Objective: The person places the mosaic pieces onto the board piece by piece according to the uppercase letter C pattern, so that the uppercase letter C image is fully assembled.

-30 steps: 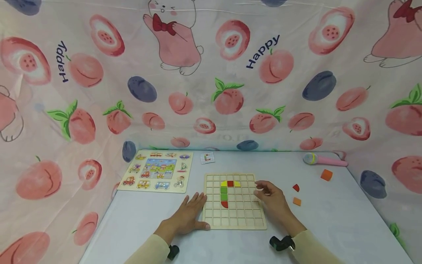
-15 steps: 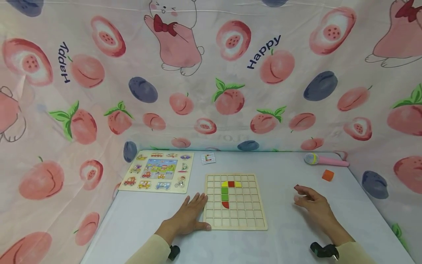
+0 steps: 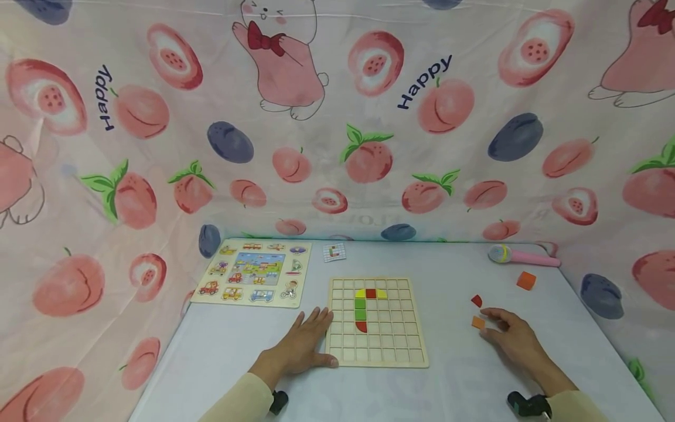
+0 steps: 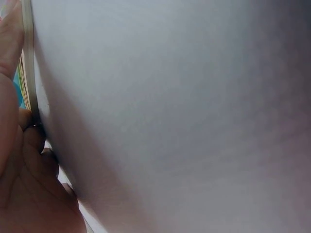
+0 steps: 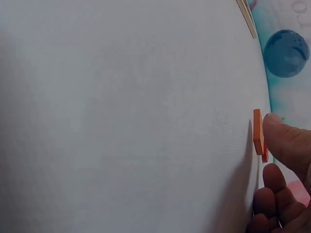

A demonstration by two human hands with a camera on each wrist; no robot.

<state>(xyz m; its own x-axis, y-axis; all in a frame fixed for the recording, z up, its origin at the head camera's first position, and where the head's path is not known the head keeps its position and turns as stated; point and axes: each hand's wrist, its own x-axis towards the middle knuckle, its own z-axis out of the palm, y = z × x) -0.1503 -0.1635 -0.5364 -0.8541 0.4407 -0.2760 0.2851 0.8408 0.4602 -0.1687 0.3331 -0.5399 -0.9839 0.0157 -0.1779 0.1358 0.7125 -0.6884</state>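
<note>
My left hand (image 3: 303,343) lies flat with fingers spread at the left edge of a wooden grid board (image 3: 390,346). On the board, green, yellow and red pieces form a hook shape, with a green square (image 3: 360,315) in its upright part. My right hand (image 3: 514,340) is beside a small orange square tile (image 3: 478,322), thumb and index finger parted near its right side. Just behind lies a red quarter-round piece (image 3: 477,300). The right wrist view shows the thumb (image 5: 286,141) close to the orange tile; whether it touches is unclear.
A vehicle picture puzzle (image 3: 253,293) lies at the back left, with a small pattern card (image 3: 334,252) to its right. At the back right are a pink toy microphone (image 3: 527,258) and an orange block (image 3: 526,281). A fruit-print curtain (image 3: 316,146) hangs behind the table.
My right hand left the board's right edge, went right to the red piece, then drew slightly back toward the orange tile. Both loose pieces stay on the table. The left hand stayed put.
</note>
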